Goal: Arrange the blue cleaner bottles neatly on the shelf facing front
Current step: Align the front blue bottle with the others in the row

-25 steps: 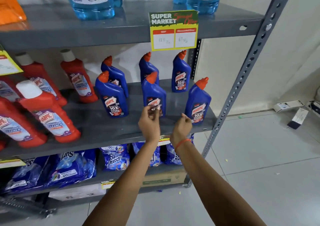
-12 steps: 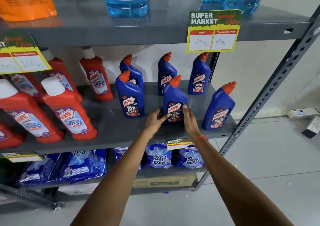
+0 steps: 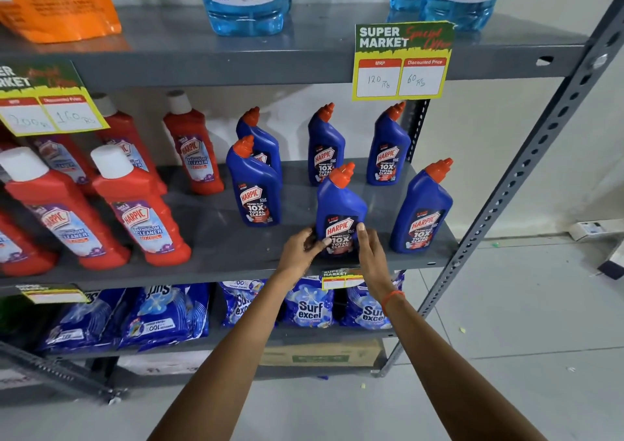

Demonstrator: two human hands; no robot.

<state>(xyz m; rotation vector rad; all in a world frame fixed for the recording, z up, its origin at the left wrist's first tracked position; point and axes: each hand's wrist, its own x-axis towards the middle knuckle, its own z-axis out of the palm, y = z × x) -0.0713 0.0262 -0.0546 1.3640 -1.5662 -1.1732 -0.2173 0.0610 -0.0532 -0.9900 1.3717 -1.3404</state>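
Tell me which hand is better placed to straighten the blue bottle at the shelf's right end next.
Right hand: it is nearest that blue plastic bottle; the left hand would have to cross over.

- this was a shop, a supermarket aisle with cleaning goods.
- a grey slotted-steel shelf [image 3: 236, 251] carried rows of the same product: blue cleaner bottles [image 3: 256, 190] beside red cleaner bottles [image 3: 141, 211].
- a price tag [image 3: 401, 60] read "super market", with an mrp and a discounted price written in.
- detergent packets [image 3: 309, 305] lay stacked on the shelf below.
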